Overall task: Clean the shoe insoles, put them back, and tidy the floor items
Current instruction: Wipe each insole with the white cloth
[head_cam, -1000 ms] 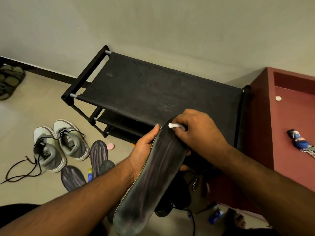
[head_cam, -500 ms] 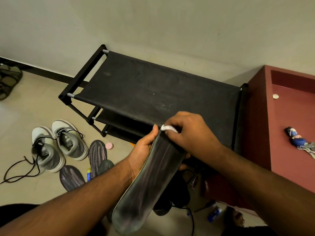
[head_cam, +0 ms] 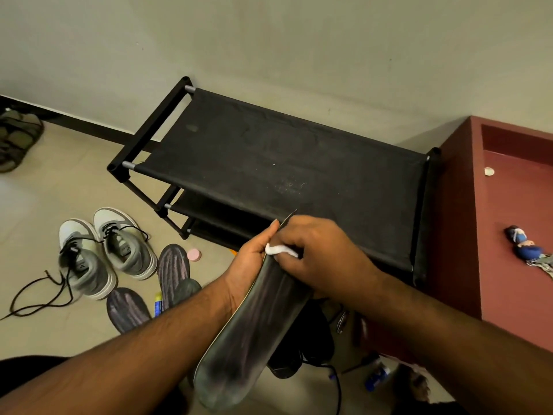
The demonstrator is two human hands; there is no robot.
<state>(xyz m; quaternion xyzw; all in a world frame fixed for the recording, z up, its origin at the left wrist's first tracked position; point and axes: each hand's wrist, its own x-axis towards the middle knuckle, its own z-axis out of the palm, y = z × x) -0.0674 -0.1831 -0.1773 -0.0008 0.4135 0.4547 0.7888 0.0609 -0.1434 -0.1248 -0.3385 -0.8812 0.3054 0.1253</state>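
My left hand grips a long dark insole from its left edge and holds it up in front of me. My right hand pinches a small white wad of tissue and presses it on the insole's upper part. Two more dark insoles lie on the floor to the left. A pair of grey sneakers with loose black laces stands beside them. A dark shoe sits on the floor under the held insole.
A black fabric shoe rack stands against the wall ahead. A red cabinet at the right carries a blue key ring. A pink cap, a small blue and yellow tube and a blue bottle lie on the floor. Sandals rest far left.
My right hand has slid the tissue from the insole's top tip down and toward its left edge. My left hand keeps the same hold.
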